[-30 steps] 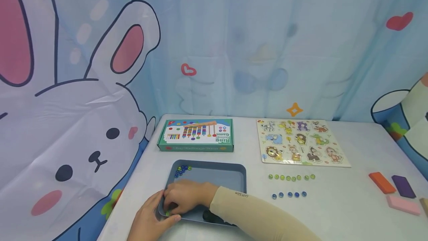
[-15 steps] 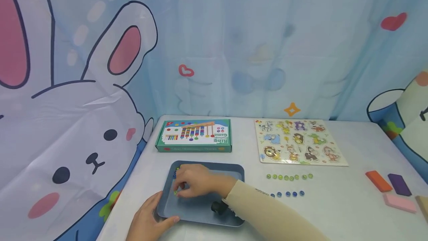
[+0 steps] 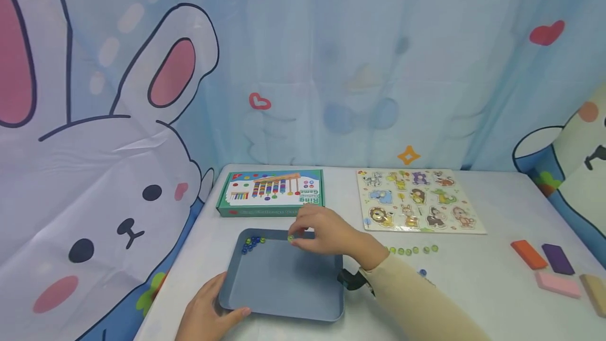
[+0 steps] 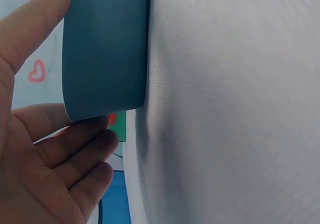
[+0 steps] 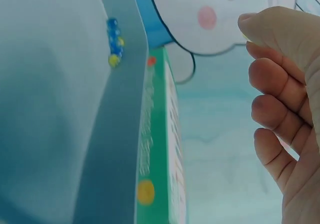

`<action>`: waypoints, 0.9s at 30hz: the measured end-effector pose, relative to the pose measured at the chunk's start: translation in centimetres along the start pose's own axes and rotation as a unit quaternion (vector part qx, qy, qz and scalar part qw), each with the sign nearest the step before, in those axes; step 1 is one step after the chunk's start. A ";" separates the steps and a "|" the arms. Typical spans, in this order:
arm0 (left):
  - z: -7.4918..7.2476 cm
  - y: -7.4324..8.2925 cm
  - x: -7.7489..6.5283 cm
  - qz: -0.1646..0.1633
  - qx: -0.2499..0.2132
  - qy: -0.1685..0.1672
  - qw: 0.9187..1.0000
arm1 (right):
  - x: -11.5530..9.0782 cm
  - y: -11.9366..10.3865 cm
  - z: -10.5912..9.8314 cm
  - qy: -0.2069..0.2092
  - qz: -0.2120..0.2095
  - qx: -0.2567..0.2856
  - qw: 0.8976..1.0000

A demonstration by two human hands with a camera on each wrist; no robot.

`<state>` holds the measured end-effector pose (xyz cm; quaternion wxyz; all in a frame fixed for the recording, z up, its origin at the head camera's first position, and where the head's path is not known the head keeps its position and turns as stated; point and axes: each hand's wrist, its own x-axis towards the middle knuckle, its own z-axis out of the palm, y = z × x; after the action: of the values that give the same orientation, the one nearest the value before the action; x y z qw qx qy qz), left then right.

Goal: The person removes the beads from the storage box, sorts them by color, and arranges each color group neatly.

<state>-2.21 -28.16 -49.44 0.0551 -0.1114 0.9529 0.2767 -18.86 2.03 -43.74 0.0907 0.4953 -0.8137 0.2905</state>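
A blue-grey tray (image 3: 284, 291) lies on the white table, with several blue and yellow-green marbles (image 3: 253, 243) gathered in its far left corner. My left hand (image 3: 203, 309) grips the tray's near left corner. In the left wrist view, the thumb lies along the rim and the index finger meets the outer wall (image 4: 105, 53). Over the tray's far rim, my right hand (image 3: 326, 230) pinches a yellow-green marble (image 3: 291, 238) between thumb and index finger. Only a sliver of it shows in the right wrist view, where the other fingers are bent behind the thumb.
A green ring game box (image 3: 272, 193) stands behind the tray. An animal puzzle board (image 3: 416, 201) lies at the back right, with a row of yellow-green marbles (image 3: 415, 250) before it. The right sleeve mostly covers the blue marbles (image 3: 423, 272). Coloured blocks (image 3: 558, 284) lie far right.
My right hand has picked up a yellow-green marble at the tray's near left corner and carried it back and right to the far rim. The left hand stays at its corner.
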 end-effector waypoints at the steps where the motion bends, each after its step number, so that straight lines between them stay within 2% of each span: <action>1: 0.0 0.0 0.0 0.000 0.000 0.000 1.000 | -0.4 0.2 -0.4 0.007 0.003 -0.003 1.000; 9: -0.1 -0.2 0.1 -0.005 0.000 -0.011 1.000 | -4.3 2.0 -3.3 0.041 0.064 -0.015 0.997; 16: 0.0 -0.2 0.3 -0.010 -0.002 -0.018 1.000 | -8.3 4.6 -5.6 0.098 0.093 -0.042 0.990; 22: 0.0 -0.1 0.3 -0.011 0.000 -0.018 1.000 | -12.1 6.5 -7.2 0.122 0.137 -0.085 0.979; 27: 0.0 0.0 0.4 -0.013 -0.002 -0.022 1.000 | -15.3 7.7 -8.3 0.120 0.197 -0.115 0.966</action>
<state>-2.57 -28.22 -49.56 0.0796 -0.1174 0.9494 0.2801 -19.07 20.86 -46.54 0.1848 0.2735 -0.9061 0.2648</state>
